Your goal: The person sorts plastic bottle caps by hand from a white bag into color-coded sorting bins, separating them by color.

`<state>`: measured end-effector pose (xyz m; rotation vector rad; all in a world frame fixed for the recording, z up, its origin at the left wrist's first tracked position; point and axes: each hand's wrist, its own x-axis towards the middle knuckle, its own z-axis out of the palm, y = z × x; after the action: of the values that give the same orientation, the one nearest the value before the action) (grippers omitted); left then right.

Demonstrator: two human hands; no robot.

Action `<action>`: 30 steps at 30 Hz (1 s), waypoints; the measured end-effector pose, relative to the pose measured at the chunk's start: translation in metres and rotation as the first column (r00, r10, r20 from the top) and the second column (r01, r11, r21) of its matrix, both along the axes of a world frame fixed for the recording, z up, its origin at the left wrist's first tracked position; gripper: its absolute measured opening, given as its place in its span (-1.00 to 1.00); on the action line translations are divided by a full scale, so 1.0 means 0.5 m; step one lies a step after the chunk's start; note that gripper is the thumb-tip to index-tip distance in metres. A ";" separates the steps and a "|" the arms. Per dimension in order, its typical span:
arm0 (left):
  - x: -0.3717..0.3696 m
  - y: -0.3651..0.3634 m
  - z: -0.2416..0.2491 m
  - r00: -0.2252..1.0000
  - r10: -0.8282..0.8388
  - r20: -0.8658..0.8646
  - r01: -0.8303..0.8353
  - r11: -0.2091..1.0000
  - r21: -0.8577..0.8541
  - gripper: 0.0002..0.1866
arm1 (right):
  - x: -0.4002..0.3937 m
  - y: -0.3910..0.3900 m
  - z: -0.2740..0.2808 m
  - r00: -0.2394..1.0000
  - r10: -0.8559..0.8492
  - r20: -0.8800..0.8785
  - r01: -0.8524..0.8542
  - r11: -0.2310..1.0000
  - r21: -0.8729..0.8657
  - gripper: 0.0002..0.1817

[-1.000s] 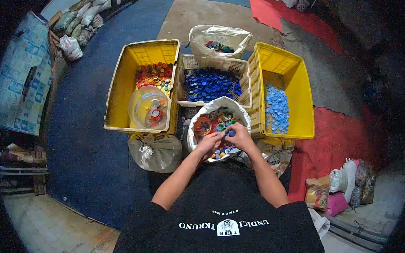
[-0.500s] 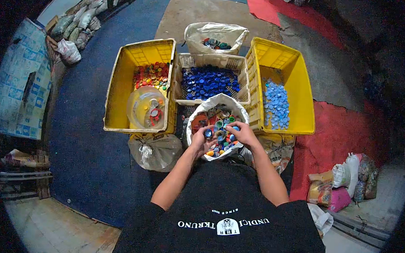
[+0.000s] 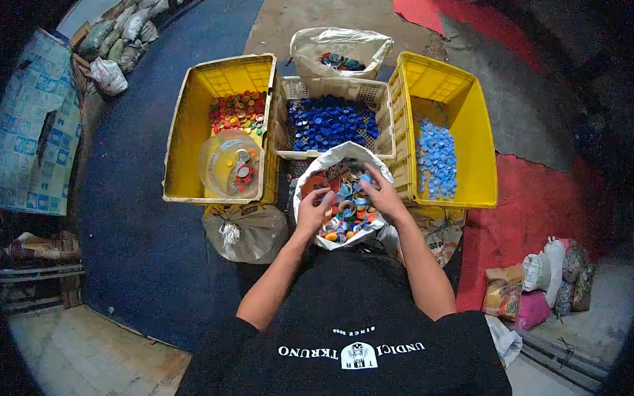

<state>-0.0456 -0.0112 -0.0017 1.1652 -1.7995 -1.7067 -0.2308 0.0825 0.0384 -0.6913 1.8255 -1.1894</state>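
A white sack (image 3: pixel 345 154) stands open right before me, full of mixed plastic bottle caps (image 3: pixel 346 210) in blue, orange, green and white. Over its left side, my left hand (image 3: pixel 312 210) is closed, with fingers curled inward; what they hold is hidden. On the other side of the sack mouth, my right hand (image 3: pixel 383 198) pinches a light blue bottle cap (image 3: pixel 366 179) at its fingertips. Just beyond the sack, a white crate (image 3: pixel 283 153) holds dark blue caps (image 3: pixel 327 124).
A yellow crate (image 3: pixel 181 142) at left holds red and yellow caps and a translucent round container (image 3: pixel 223 165). Light blue caps (image 3: pixel 437 159) lie in the right yellow crate (image 3: pixel 479 134). Behind stands another sack (image 3: pixel 309 50); a tied sack (image 3: pixel 244 236) sits front left.
My right hand has risen a little toward the sack's right rim. The dark blue cap seen in my left hand no longer shows, and that hand's fingers have curled in.
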 end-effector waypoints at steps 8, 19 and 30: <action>0.050 0.031 -0.019 0.908 -0.389 0.159 0.415 0.887 -0.202 -0.69 | 0.009 0.006 -0.169 0.929 0.137 -0.344 -0.109 0.989 0.098 -0.67; 0.089 0.061 0.027 0.482 -0.605 0.634 0.796 0.605 -0.026 -0.60 | 0.076 -0.046 -0.286 0.888 0.101 -0.449 0.193 0.803 0.564 -0.67; 0.107 0.016 0.004 0.527 -0.713 0.463 0.798 0.602 0.019 -0.56 | 0.112 0.003 -0.249 0.906 0.160 -0.392 0.071 0.856 0.512 -0.43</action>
<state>0.0077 -0.0031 0.0000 0.7015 -3.0304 -1.6631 -0.1747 0.0841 -0.0859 -0.7014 2.3461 -0.4767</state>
